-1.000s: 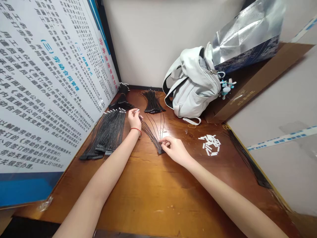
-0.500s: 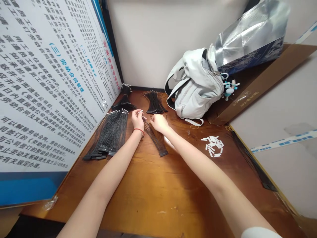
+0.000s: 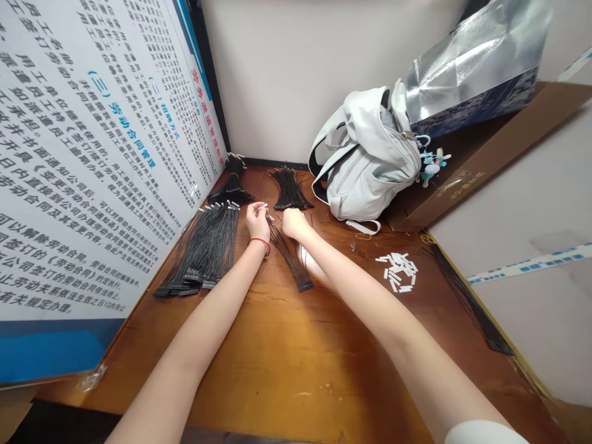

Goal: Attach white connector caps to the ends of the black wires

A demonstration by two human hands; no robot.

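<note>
Brown wooden counter (image 3: 277, 351) fills this corner, hemmed by a printed notice board (image 3: 92, 160) on the left and a pale backpack (image 3: 370, 163) at the back. A second ago the right hand (image 3: 292, 223) sat on the black connector end of the fanned wire bundle (image 3: 290, 262). It has since travelled up to the loose wire tips, so both hands now meet there, nearly touching. The left hand (image 3: 257, 223) pinches a small white sleeve (image 3: 262, 206) between thumb and forefinger, just above those tips. The right hand is curled, knuckles up, and I cannot tell whether it grips a wire. The bundle lies flat, its connector unheld. Spare white sleeves (image 3: 398, 271) lie well to the right.
</note>
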